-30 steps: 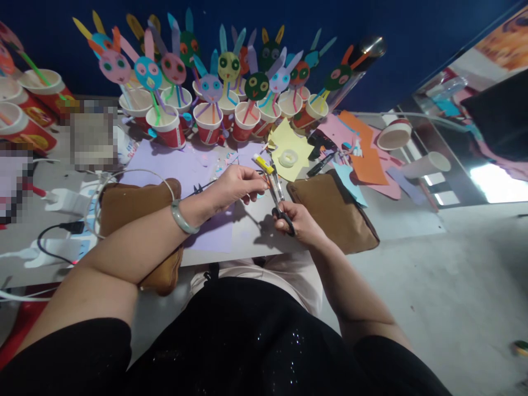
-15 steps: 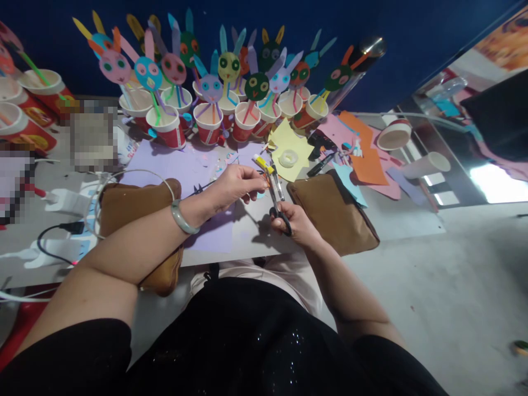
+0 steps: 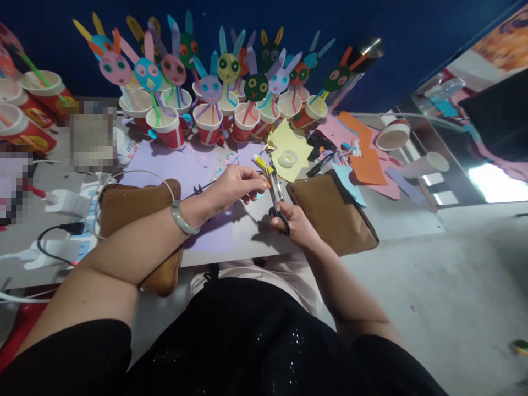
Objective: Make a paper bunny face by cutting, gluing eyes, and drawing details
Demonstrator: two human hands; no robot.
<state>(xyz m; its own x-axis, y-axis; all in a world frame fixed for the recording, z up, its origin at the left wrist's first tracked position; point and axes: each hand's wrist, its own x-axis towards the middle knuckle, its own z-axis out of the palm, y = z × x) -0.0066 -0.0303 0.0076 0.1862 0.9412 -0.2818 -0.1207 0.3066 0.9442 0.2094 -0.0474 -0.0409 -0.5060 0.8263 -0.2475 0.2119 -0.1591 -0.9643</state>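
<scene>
My left hand (image 3: 241, 186) is closed in a pinch on a tiny orange piece (image 3: 268, 185), close to the blades of the scissors. My right hand (image 3: 295, 223) grips the black handles of the scissors (image 3: 279, 212), their blades pointing away from me. A yellow-capped item (image 3: 260, 162) lies just beyond the blades. Yellow paper (image 3: 291, 143) bears a roll of clear tape (image 3: 287, 159). Purple paper (image 3: 154, 165) lies on the table left of my hands.
Red and white cups (image 3: 208, 124) with paper rabbit heads line the back. Brown pouches (image 3: 334, 214) flank my hands, and a cable loops over the left one. Orange paper (image 3: 365, 159), a black pen (image 3: 320, 164) and a tipped cup (image 3: 393, 135) are at right.
Both hands stay almost in place. The scissor blades have shifted very slightly, and the orange piece shows a little more clearly at my left fingertips.
</scene>
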